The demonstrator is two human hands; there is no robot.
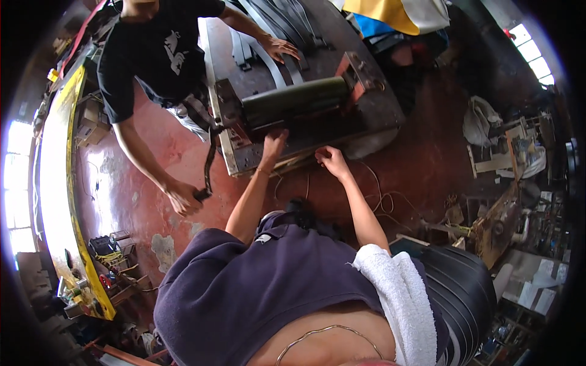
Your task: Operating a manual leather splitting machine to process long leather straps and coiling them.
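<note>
A roller machine with a dark green cylinder (296,99) between two rusty metal end brackets (361,79) is mounted on a worn table (379,113). My left hand (276,144) is at the machine's near side, just below the cylinder, its fingers blurred against the dark gap. To its right, my right hand (331,160) hovers by the table's near edge with fingers curled in; whatever they may hold is too small to make out. Across from me, a co-worker grips a crank handle (202,194) and spreads the other hand (279,49) over grey straps (268,68) behind the cylinder.
More dark straps (284,21) lie at the table's far end. Thin cord (381,198) loops on the red floor (174,146). A long yellow-edged board (73,183) stands left. Black rolled material (458,283) is close at my right, with cluttered scrap and shelves (537,244) beyond.
</note>
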